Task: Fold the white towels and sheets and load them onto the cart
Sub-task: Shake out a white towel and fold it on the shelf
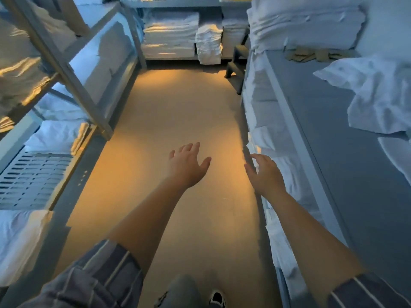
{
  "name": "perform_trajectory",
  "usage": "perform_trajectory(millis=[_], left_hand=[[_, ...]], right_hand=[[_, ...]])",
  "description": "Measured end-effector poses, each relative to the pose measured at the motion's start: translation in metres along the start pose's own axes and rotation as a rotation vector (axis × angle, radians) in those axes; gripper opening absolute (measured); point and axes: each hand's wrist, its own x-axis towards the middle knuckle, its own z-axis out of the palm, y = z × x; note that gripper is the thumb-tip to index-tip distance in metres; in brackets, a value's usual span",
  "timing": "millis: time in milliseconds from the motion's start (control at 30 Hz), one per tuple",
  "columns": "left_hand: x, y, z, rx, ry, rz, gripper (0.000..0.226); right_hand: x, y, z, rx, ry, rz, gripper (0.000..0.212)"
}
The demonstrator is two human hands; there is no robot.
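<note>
- A person's knee in grey trousers [182, 290] and a dark shoe [216, 297] are showing closest to the viewer, below both forearms, over a tan floor [169, 112].
- Striped, rolled-up sleeves [95, 274] are covering both upper arms, and the bare forearms are reaching forward over the floor.
- The left hand [188, 166] is hanging released above the floor, fingers straight and slightly spread, holding nothing and touching nothing.
- The right hand [265, 174] is also relaxed, fingers loosely bent, holding nothing; it is sitting just beside the edge of the folded white linens [282, 174], and I cannot tell whether the fingertips are touching them.
- Those linens are lying in flat stacks on a lower shelf, running along the right side of the right hand and beyond it.
- Above that shelf, to the right of the right hand, a grey table top [329, 130] is carrying a crumpled white sheet [375, 94], unfolded and bunched in wrinkles, well apart from both hands.
- To the left of the left hand, a metal shelving rack [73, 81] is holding soft white bundles, with a slotted grey panel [33, 178] on its lower level.
- Beyond the right hand, a small dark step stool [236, 65] is standing on the floor.
- Farthest ahead of both hands, neat stacks of folded white towels [171, 36] are filling a back shelf.
</note>
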Motion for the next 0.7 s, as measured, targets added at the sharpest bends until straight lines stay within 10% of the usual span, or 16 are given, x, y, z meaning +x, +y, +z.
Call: perform_trajectory(millis=[700], left_hand=[[0.443,0.069,0.002,-0.009,-0.153,0.718,0.066]], right_hand=[[0.303,0.001,-0.015,-0.018,0.399,0.557,0.044]])
